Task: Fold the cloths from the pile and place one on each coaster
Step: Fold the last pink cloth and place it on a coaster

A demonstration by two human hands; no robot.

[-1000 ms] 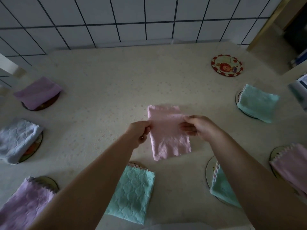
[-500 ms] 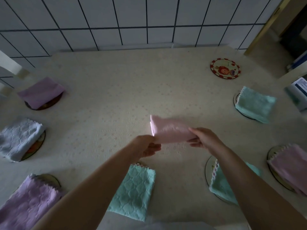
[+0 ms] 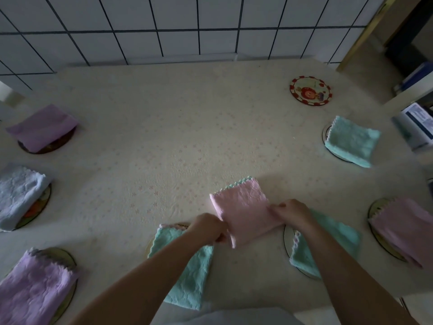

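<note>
White tiled wall behind, cream patterned tabletop [image 3: 164,148] below — my left hand [image 3: 207,228] and right hand [image 3: 290,213] pinch the folded fluffy pink cloth [image 3: 243,214], lowered lower-centre since hanging open, so the bare red-rimmed round coaster [image 3: 310,93] upper right awaits.

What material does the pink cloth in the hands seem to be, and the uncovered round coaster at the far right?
The pink cloth looks like soft microfibre or fleece: matte, fuzzy, faintly embossed, with a scalloped stitched edge. The uncovered coaster looks hard and flat, with a printed cartoon picture and a red-and-white rim; cork, board or plastic cannot be told. Both hands, left and right, pinch the cloth.
</note>
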